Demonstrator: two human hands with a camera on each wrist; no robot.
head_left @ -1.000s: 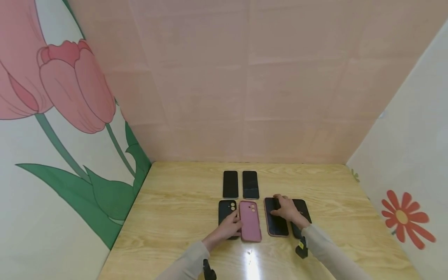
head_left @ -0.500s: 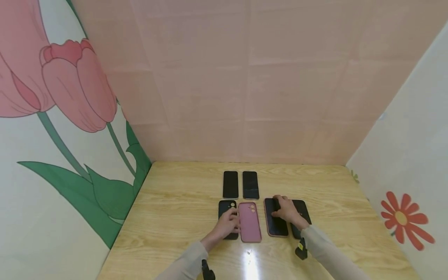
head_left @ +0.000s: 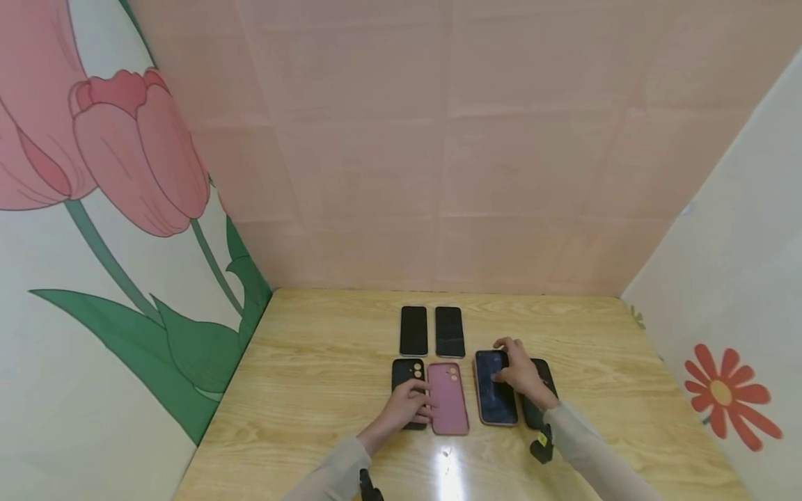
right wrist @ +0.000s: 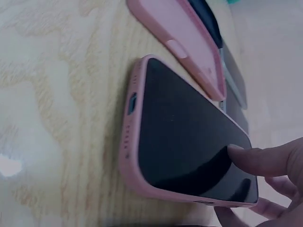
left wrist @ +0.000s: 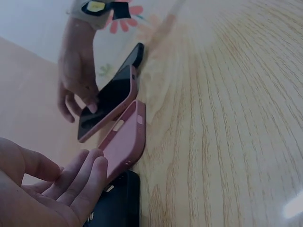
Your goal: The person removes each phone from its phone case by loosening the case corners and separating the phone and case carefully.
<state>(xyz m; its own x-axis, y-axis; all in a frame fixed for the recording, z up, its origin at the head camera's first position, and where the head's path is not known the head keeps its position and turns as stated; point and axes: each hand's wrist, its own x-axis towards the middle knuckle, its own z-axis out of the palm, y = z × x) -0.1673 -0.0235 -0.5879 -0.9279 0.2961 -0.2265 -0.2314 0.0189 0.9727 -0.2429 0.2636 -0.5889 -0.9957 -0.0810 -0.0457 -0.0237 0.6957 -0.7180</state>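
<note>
My right hand pinches the upper part of a phone in a pink case, thumb on the dark screen and fingers under the edge. In the left wrist view, that phone is tilted, its far end raised. My left hand has loosely extended fingers, with fingertips right at the left edge of an empty pink phone case. That case lies open side up, its camera cutouts at the top. Partly under my left hand, in the head view, lies a black phone case.
Two dark phones lie side by side farther back on the wooden table. A dark phone-shaped thing lies to the right, partly behind my right hand and wrist. A pink wall rises at the table's back edge.
My right hand has shifted slightly right, and the pink-cased phone has tipped so its screen looks lighter. My left fingers have eased off the pink case somewhat and spread.
</note>
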